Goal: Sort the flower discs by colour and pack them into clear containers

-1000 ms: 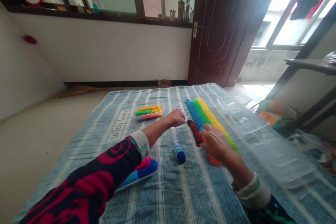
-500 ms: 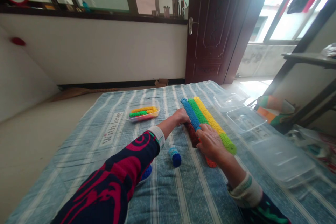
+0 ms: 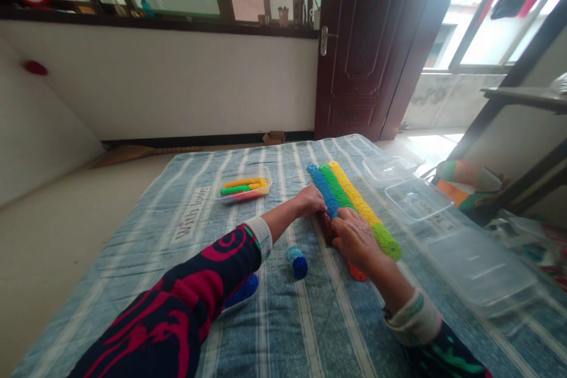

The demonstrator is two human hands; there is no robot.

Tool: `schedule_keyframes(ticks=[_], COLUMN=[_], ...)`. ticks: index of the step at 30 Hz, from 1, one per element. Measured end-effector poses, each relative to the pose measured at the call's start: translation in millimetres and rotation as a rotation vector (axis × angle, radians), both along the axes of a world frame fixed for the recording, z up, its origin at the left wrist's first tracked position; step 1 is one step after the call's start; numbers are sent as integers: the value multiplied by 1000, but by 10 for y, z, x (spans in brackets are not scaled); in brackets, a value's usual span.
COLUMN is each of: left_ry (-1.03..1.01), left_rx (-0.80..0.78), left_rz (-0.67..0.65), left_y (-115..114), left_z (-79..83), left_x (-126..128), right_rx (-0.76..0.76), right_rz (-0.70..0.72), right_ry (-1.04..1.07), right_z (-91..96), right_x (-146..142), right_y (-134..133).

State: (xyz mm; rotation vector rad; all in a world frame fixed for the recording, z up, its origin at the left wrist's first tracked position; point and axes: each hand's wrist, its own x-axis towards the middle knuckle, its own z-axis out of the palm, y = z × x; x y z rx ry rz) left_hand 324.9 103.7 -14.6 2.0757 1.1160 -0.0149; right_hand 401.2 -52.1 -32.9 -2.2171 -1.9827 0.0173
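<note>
Long stacked rows of coloured, round, disc-like pieces lie side by side on the striped cloth. A brown stack [image 3: 326,228] is the leftmost and shortest. My left hand [image 3: 311,201] pinches its far part with closed fingers. My right hand [image 3: 355,237] curls over its near part, fingers bent beside the blue row [image 3: 323,189]; their exact contact is partly hidden. A red-orange end [image 3: 358,272] shows below that hand. Farther right lie a green row [image 3: 337,188] and a yellow row [image 3: 352,190] with a lime-green end [image 3: 386,242]. A short light-and-dark-blue stack [image 3: 296,262] lies apart, nearer me.
A clear box [image 3: 221,196] with yellow, green and reddish pieces stands left of the rows. Another container with dark blue pieces [image 3: 248,290] is partly behind my left sleeve. Several clear plastic containers or lids [image 3: 482,269] lie along the right side. A door [image 3: 354,88] stands beyond.
My left hand has shifted slightly right and nearer along the brown stack, whose visible part is shorter. My right hand stays almost in place. More of the dark blue pieces' container shows.
</note>
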Motion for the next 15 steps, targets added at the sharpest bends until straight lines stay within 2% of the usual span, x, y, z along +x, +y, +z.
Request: schedule_keyframes(ticks=[6, 15], left_ry=[22, 10], left_rx=[-17, -149], left_rz=[-33, -94], left_y=[-107, -136], left_z=[41, 115], left_x=[-104, -269], right_rx=[3, 18], right_rz=[9, 54], right_ry=[-9, -24], right_z=[-38, 5], right_x=[19, 13], right_y=[3, -10])
